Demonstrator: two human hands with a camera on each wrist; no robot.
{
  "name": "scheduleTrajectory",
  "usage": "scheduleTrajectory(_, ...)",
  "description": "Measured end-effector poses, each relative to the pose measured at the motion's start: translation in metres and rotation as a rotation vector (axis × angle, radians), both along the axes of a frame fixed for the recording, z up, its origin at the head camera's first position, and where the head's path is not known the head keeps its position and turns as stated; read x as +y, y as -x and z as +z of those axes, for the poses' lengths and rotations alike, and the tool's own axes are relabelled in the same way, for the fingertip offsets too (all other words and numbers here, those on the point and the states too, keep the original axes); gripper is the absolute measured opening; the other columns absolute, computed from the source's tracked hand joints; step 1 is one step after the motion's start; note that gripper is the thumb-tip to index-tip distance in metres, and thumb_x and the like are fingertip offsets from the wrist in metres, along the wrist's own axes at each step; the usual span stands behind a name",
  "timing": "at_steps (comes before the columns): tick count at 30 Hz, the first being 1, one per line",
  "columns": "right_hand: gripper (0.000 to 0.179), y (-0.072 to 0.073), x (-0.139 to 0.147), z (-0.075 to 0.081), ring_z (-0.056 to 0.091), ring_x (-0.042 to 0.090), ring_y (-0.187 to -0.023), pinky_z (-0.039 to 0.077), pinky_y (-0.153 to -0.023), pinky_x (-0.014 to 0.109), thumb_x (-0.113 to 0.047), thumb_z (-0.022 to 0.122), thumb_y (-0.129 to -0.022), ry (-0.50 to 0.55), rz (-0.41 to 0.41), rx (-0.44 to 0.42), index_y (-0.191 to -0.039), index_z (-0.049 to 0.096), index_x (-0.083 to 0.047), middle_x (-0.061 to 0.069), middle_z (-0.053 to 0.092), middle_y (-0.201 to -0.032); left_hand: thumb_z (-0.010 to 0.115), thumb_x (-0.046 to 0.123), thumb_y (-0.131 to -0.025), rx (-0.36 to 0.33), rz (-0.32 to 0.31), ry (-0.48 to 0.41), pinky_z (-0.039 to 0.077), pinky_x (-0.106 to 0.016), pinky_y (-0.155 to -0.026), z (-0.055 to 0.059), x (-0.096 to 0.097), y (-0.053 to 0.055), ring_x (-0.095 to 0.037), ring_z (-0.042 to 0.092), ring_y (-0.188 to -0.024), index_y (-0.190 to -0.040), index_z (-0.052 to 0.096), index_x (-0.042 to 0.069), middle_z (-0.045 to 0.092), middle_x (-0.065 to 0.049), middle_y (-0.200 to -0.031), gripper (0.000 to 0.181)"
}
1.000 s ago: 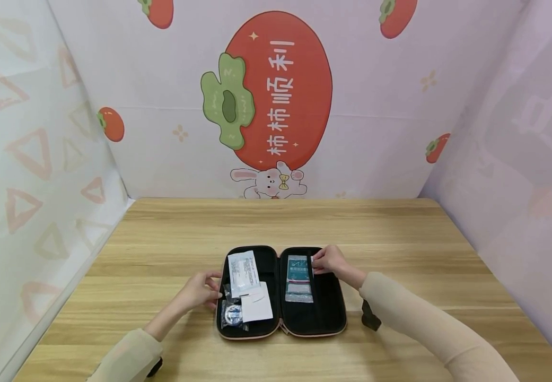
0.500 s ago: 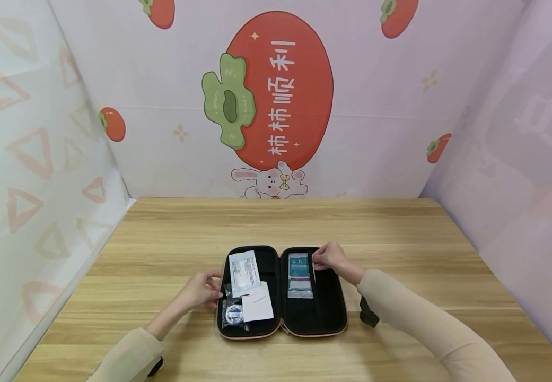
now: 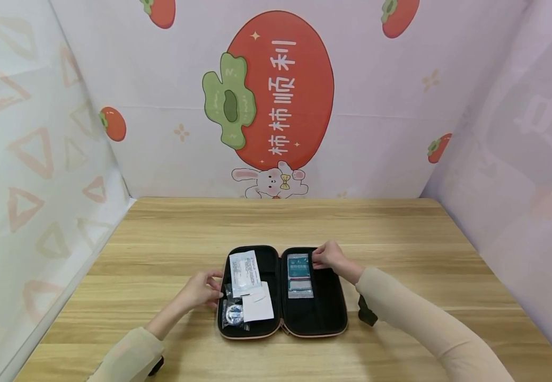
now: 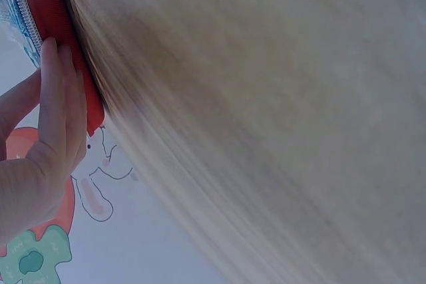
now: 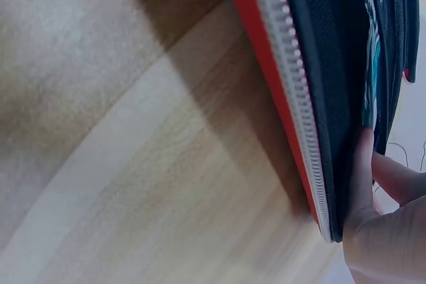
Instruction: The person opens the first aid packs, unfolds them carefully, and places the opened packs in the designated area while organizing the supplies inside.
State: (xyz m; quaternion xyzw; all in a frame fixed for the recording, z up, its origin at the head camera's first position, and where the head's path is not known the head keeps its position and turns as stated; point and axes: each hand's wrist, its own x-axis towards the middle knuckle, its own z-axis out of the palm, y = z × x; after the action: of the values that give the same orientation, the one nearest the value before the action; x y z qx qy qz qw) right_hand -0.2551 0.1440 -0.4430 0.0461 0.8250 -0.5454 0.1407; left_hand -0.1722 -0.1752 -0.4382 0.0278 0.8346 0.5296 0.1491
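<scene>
A black-lined zip case (image 3: 325,318) with a red outer shell lies spread flat on the table. My left hand (image 3: 201,289) rests at its left side; in the left wrist view the fingers (image 4: 53,91) lie straight along the red shell, near the zipper. My right hand (image 3: 329,255) is at the far edge of the right half, pinching a teal-and-white packet (image 3: 299,276) by its upper right side. A black strip runs along that packet's right side. In the right wrist view, finger and thumb meet the end of the packet (image 5: 371,78); part of it is hidden.
The left half holds a white printed sachet (image 3: 244,273), a white square sheet (image 3: 259,302) and a round item in clear wrap (image 3: 234,314). Wooden table (image 3: 185,223) surrounds the case. Printed cloth walls (image 3: 376,90) stand behind and at both sides.
The teal packet has shifted a little toward the far edge, along with my right hand. My left hand and the case stay nearly where they were.
</scene>
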Motion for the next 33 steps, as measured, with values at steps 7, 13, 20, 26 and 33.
scheduleTrajectory(7,0.018,0.030,0.024,-0.044,0.063,0.023,-0.058,0.058,-0.053,0.033,0.002,0.065,-0.075,0.045,0.110,0.057,-0.089,0.062,0.011,0.019,0.065,-0.075,0.057,-0.019,-0.068,-0.001,0.012,0.007,0.058,-0.033,-0.051,0.001,0.002,0.000,-0.017,0.056,-0.053,-0.116,0.041,-0.018,0.052,-0.017,-0.077,0.050)
scheduleTrajectory(13,0.026,0.008,0.015,-0.005,0.063,0.029,-0.070,0.058,-0.060,0.035,0.002,0.062,-0.076,-0.127,0.121,0.123,-0.099,0.057,0.012,0.022,0.063,-0.084,0.056,-0.020,-0.068,-0.005,0.036,0.018,0.058,-0.033,-0.051,0.001,0.003,-0.001,-0.017,0.056,-0.052,-0.115,0.042,-0.018,0.052,-0.017,-0.077,0.050)
scheduleTrajectory(20,0.026,-0.018,-0.007,0.029,0.059,0.026,-0.081,0.055,-0.067,0.031,0.000,0.061,-0.077,-0.246,0.256,0.346,-0.101,0.059,0.010,0.020,0.061,-0.092,0.056,-0.020,-0.068,-0.004,0.045,0.019,0.058,-0.032,-0.051,0.001,0.003,0.000,-0.017,0.055,-0.052,-0.115,0.044,-0.017,0.052,-0.016,-0.077,0.048)
scheduleTrajectory(26,0.027,-0.026,-0.023,0.032,0.057,0.029,-0.090,0.054,-0.074,0.034,-0.001,0.060,-0.079,-0.225,0.415,0.419,-0.105,0.059,0.006,0.018,0.059,-0.102,0.056,-0.020,-0.068,-0.001,0.045,0.022,0.058,-0.032,-0.051,0.002,0.003,-0.001,-0.018,0.055,-0.052,-0.115,0.043,-0.017,0.052,-0.017,-0.077,0.050)
scheduleTrajectory(33,0.028,-0.035,-0.044,0.034,0.054,0.028,-0.098,0.050,-0.084,0.043,-0.008,0.063,-0.080,-0.260,0.555,0.481,-0.106,0.060,0.001,0.013,0.058,-0.108,0.056,-0.020,-0.067,0.001,0.041,0.025,0.058,-0.032,-0.051,0.002,0.003,-0.001,-0.017,0.055,-0.052,-0.115,0.043,-0.017,0.052,-0.016,-0.077,0.049)
